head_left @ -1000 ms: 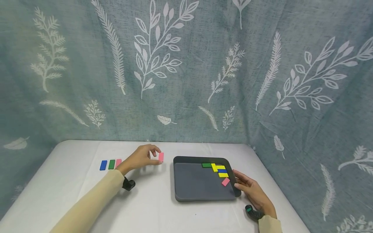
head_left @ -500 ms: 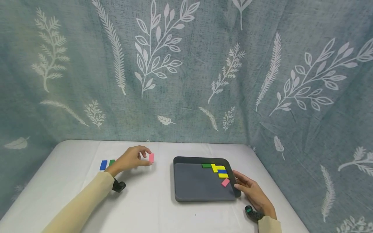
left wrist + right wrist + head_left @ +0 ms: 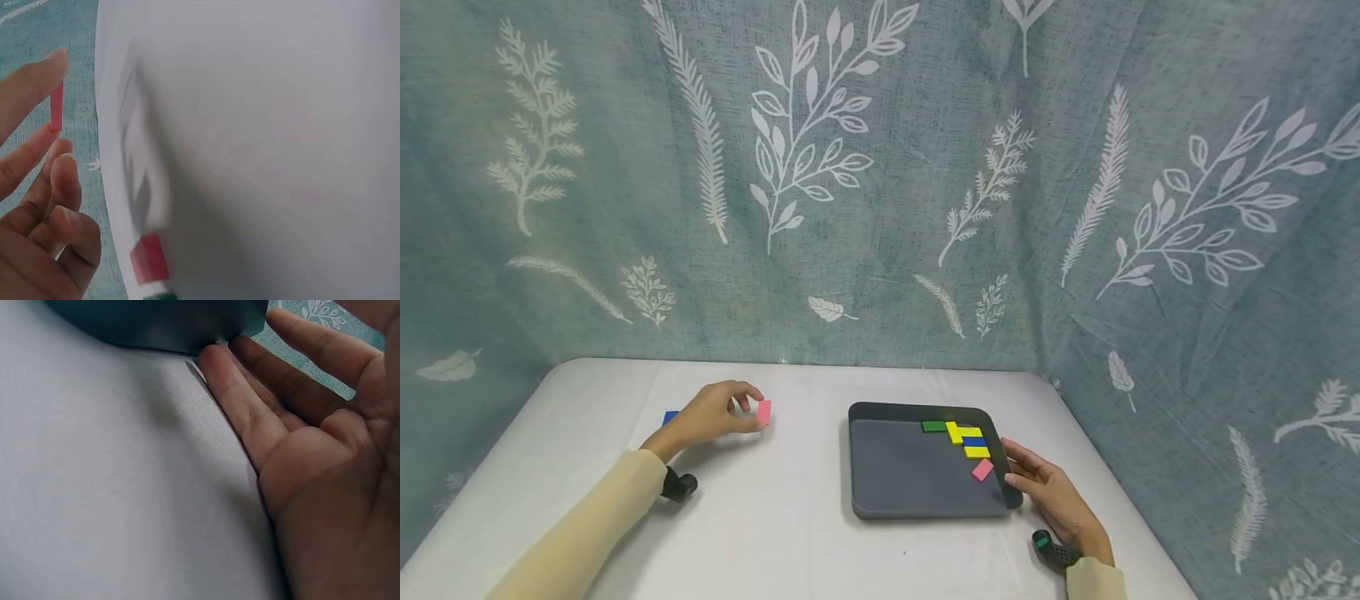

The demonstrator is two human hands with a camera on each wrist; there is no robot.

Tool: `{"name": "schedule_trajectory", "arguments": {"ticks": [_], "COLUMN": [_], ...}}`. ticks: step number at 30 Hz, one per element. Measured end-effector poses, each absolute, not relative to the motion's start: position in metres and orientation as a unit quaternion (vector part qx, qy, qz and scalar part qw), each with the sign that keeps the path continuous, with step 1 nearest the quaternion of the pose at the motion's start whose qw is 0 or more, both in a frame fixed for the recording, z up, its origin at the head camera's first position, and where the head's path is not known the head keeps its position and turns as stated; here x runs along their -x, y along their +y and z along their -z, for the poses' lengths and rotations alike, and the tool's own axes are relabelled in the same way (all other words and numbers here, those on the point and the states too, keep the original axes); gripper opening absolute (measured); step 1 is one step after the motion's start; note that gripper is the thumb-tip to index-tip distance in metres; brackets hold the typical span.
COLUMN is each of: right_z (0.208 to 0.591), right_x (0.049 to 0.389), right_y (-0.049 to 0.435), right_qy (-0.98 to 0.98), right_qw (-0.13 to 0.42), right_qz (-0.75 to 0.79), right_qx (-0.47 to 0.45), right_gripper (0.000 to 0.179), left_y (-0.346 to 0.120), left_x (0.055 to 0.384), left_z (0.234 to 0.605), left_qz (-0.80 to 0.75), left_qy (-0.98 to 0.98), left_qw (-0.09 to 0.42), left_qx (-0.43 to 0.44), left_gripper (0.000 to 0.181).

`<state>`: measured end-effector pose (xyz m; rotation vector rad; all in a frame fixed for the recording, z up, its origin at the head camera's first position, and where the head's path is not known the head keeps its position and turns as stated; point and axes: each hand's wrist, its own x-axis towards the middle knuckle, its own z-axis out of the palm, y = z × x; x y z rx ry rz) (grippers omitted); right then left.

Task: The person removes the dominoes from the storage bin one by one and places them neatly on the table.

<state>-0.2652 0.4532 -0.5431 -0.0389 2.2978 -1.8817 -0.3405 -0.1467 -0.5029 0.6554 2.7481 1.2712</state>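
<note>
My left hand (image 3: 711,412) pinches a small pink block (image 3: 763,412) between thumb and fingertip, above the white table. The left wrist view shows the same pink block (image 3: 57,107) edge-on, with a second pink block (image 3: 150,259) and part of a green block (image 3: 160,297) below the hand. A blue block (image 3: 671,416) peeks out behind my left wrist. At the right, my right hand (image 3: 1048,487) holds the right wall of a dark grey tray (image 3: 857,467), thumb at the rim and fingers against the outer side. In the right wrist view those fingers (image 3: 219,372) touch the tray's outside.
Inside the tray lie a green block (image 3: 934,427), several yellow blocks (image 3: 977,452), a blue block (image 3: 973,442) and a tilted pink block (image 3: 982,470) near the right wall. A patterned green curtain (image 3: 880,333) hangs behind the white table (image 3: 775,517).
My left hand has moved left, away from the tray, with the pink block still pinched. Its arm now covers the green and pink blocks on the table. The right hand stays at the tray.
</note>
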Motion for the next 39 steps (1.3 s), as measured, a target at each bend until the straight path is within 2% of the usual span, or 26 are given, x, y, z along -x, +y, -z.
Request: {"name": "schedule_trajectory", "arguments": {"ticks": [18,25,39], "right_z": [0.543,0.542,0.542], "right_x": [0.265,0.265,0.264], "right_y": [0.456,0.456,0.454], "right_qy": [0.776,0.779,0.768], "right_qw": [0.084,0.091,0.089], "right_qz": [0.624,0.62,0.634], "right_qx": [0.032,0.027,0.025], "right_gripper": [0.072,0.072,0.073], "left_y": [-0.176,-0.186,-0.191], "left_x": [0.338,0.338,0.339], "left_z": [0.51,0.517,0.523], "left_qz": [-0.37,-0.352,-0.31], "left_qy": [0.906,0.919,0.933], "left_qw": [-0.05,-0.054,-0.063], "left_qx": [-0.2,-0.172,-0.169], "left_gripper": [0.045,0.046,0.045]}}
